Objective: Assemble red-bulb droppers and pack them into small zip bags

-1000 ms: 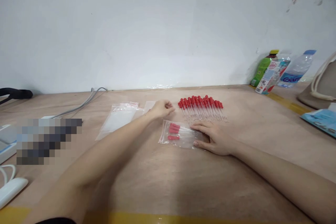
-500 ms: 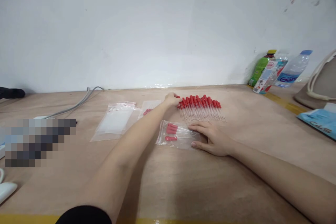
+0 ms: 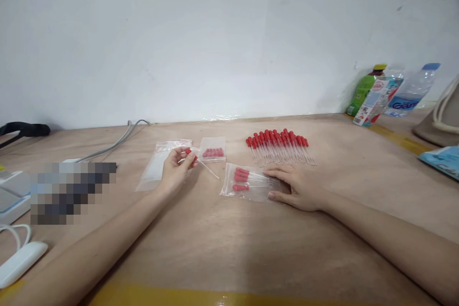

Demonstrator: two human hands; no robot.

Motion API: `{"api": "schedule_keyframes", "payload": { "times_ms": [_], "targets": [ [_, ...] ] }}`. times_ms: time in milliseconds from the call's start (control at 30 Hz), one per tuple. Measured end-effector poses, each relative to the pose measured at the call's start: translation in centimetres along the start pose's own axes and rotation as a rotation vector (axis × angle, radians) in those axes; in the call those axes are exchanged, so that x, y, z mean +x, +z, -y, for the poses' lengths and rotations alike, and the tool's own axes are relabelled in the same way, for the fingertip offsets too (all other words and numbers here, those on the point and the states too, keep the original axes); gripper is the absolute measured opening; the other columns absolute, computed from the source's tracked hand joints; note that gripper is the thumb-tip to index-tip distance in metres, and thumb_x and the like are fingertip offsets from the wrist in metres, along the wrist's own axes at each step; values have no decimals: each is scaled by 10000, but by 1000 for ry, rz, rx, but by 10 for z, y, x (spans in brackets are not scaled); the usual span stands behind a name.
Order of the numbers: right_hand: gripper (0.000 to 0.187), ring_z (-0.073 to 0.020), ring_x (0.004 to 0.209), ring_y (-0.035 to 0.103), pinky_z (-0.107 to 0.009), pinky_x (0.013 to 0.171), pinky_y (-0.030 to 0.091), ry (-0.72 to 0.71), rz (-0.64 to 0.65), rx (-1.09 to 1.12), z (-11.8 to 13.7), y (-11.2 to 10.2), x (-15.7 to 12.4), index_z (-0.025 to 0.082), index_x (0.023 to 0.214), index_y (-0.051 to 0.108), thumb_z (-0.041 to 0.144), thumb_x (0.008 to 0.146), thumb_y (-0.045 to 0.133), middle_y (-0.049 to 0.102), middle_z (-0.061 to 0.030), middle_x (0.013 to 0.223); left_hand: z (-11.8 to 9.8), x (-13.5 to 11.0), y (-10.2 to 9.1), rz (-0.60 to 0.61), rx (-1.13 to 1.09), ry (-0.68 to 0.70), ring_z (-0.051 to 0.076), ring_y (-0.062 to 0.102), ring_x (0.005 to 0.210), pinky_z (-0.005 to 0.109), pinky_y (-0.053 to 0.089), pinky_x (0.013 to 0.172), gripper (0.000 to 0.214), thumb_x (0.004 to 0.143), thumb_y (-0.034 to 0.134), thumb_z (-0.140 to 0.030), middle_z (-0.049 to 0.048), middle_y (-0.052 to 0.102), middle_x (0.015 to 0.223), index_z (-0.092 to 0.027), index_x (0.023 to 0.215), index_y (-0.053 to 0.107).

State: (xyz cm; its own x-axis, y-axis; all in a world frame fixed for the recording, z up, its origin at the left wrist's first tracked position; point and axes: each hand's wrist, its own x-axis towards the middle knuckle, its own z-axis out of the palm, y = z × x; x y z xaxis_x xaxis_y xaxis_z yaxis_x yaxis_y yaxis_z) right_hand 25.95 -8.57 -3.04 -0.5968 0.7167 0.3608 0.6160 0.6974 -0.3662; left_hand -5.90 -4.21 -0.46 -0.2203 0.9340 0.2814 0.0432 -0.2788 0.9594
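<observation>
My left hand is closed on the red rubber bulb of a glass dropper, whose clear tube slants down to the right. My right hand lies with thumb and fingers apart on the right end of a clear zip bag, pressing it to the table. Inside that bag are several red-bulbed droppers, their bulbs toward its left end. Behind the right hand, a pile of droppers has its red bulbs pointing at the wall. Another zip bag, with several droppers in it, lies right of my left hand.
Flat plastic bags lie beneath and left of my left hand. Bottles stand at the back right near a blue packet. A grey cable, a power strip and a white device are on the left.
My left hand has moved left and nearer from the pile, bringing a dropper with it. My right hand stays on the zip bag. The view has shifted slightly.
</observation>
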Motion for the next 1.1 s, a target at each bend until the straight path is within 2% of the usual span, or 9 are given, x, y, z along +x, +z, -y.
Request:
{"api": "schedule_keyframes", "payload": {
  "times_ms": [133, 267, 467, 567, 833, 1100],
  "targets": [
    [499, -226, 1087, 448, -401, 908, 370, -1, -7, -6, 0, 0, 0, 194, 1187, 481, 466, 770, 518, 481, -102, 1205, 8, -11, 0, 23, -35, -25, 80, 576, 650, 239, 496, 660, 396, 612, 698, -326, -24, 569, 743, -157, 922, 519],
    [494, -221, 1083, 452, -391, 904, 375, -10, -15, 0, 0, 0, 0, 192, 1182, 483, 460, 769, 522, 492, -100, 1192, 4, -20, 10, 121, -36, -54, 80, 572, 672, 226, 500, 656, 379, 624, 691, -324, -22, 564, 773, -158, 919, 521],
    [493, -228, 1079, 455, -403, 900, 375, -6, -4, -20, 0, 0, 0, 194, 1182, 483, 466, 772, 514, 492, -101, 1194, 0, -36, 16, 194, -36, -120, 82, 572, 694, 229, 507, 685, 369, 610, 701, -330, -31, 539, 770, -153, 869, 506],
    [492, -223, 1079, 455, -394, 901, 375, -7, 1, -17, 0, 0, 0, 193, 1184, 482, 467, 775, 509, 490, -100, 1196, 1, -36, 14, 223, -25, -138, 88, 582, 695, 244, 510, 703, 372, 609, 705, -328, -30, 539, 761, -155, 863, 496],
    [498, -230, 1083, 454, -401, 897, 373, -3, 3, -27, -1, 0, 0, 202, 1190, 479, 472, 772, 510, 490, -97, 1200, 5, -32, 11, 151, -40, -119, 92, 592, 722, 244, 499, 737, 364, 605, 713, -323, -31, 538, 767, -162, 843, 490],
    [494, -230, 1080, 455, -403, 896, 376, -7, 10, -20, 0, -1, 0, 200, 1189, 481, 468, 774, 509, 489, -102, 1202, 0, -30, -2, 336, -17, -131, 90, 592, 723, 250, 479, 766, 305, 661, 679, -305, -37, 548, 772, -181, 875, 501]
  ]
}}
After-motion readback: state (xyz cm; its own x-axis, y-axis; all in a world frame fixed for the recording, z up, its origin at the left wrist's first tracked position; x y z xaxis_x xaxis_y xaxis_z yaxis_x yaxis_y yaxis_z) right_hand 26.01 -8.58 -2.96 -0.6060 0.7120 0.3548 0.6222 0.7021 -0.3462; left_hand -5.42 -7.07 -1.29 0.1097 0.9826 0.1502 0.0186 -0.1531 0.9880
